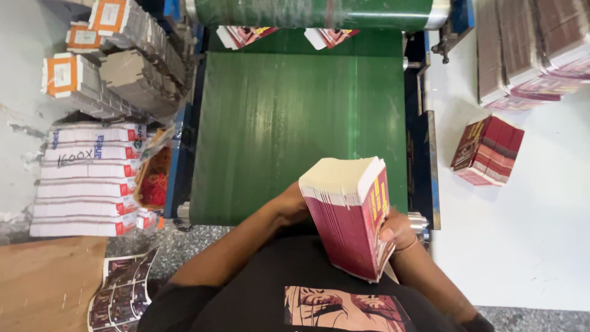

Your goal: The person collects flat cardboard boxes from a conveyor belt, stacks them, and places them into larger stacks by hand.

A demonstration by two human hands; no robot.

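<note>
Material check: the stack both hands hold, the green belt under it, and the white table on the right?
Stack: printed card, likely flat folded cartons; thin layered edges, cream on top, glossy maroon and yellow faces. It is held by the left hand and right hand. Belt: looks like rubber or PVC, matte green, faint lengthwise streaks. Table: smooth white, laminate or painted; cannot tell which.

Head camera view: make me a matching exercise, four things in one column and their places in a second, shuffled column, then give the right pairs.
Things:
1. stack of maroon flat cartons
2. small maroon bundle
3. rubber bands
4. white bundles

Places:
A. on the white table, right of the conveyor
B. in an open box left of the green belt
C. held between the left hand and the right hand
D. piled on the floor at far left

Pairs: 1-C, 2-A, 3-B, 4-D
</note>
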